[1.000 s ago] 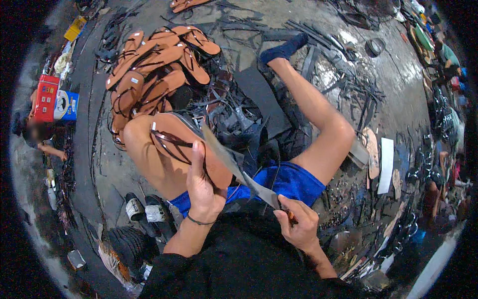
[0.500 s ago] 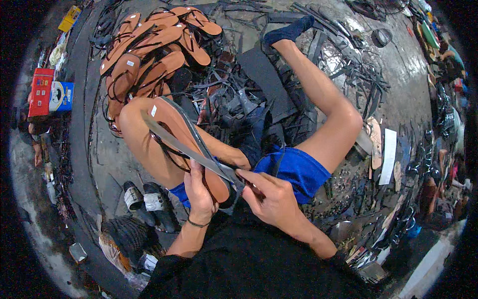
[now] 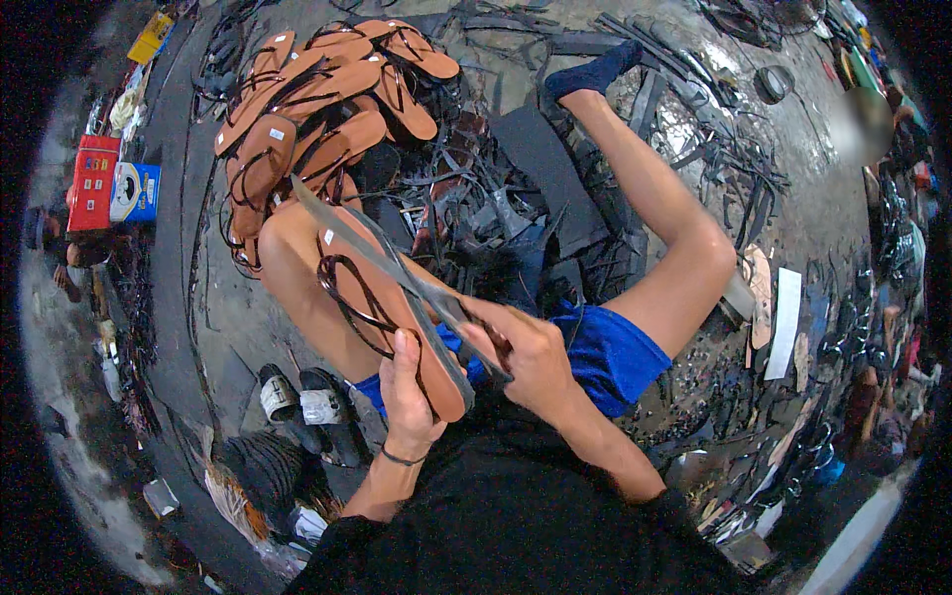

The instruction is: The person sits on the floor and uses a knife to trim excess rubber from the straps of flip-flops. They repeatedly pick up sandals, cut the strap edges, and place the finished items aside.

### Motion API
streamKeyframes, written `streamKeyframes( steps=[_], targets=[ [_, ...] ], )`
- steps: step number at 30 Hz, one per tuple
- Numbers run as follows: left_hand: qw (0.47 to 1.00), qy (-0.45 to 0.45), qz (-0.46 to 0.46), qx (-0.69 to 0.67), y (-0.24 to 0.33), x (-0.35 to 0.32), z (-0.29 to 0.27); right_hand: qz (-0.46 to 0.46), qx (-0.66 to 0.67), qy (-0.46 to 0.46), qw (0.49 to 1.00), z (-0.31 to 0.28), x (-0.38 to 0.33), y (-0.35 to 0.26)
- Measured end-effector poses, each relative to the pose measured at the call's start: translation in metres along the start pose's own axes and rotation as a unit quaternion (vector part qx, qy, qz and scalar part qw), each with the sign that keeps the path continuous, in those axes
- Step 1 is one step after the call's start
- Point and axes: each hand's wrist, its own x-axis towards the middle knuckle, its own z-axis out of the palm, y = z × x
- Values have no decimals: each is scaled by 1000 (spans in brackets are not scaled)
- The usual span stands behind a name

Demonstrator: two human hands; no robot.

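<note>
Pinching the brown sandal (image 3: 395, 300) near its heel, thumb on top, the left hand (image 3: 408, 392) points its long axis forward-left by the thigh (image 3: 307, 307), while the right hand (image 3: 534, 355), fingers tightly curled, holds a knife (image 3: 344, 228) nearly parallel

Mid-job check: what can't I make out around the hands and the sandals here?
All in the head view:
- Left hand: most fingers are hidden behind the held sandal.
- Knife: its handle is largely covered by the right hand.
- Whether the blade touches the sole's side: too fine to tell.
- Sandal pile: lower ones are covered by upper ones, so no sure count.
- Items along the right rim: too small and dark.
</note>
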Motion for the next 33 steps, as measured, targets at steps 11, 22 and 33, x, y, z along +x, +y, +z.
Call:
streamKeyframes(
  steps=[11,22,33],
  targets=[
    [998,17,-56,18,-1,-5,-5,73,-38,-5,997,41,98,30],
    [979,-100,117,-136,50,127,45,169,390,422,801,-199,-42,77],
    [979,-170,-39,105,-67,141,113,384,64,483,785,-180,-77,262]
  ],
)
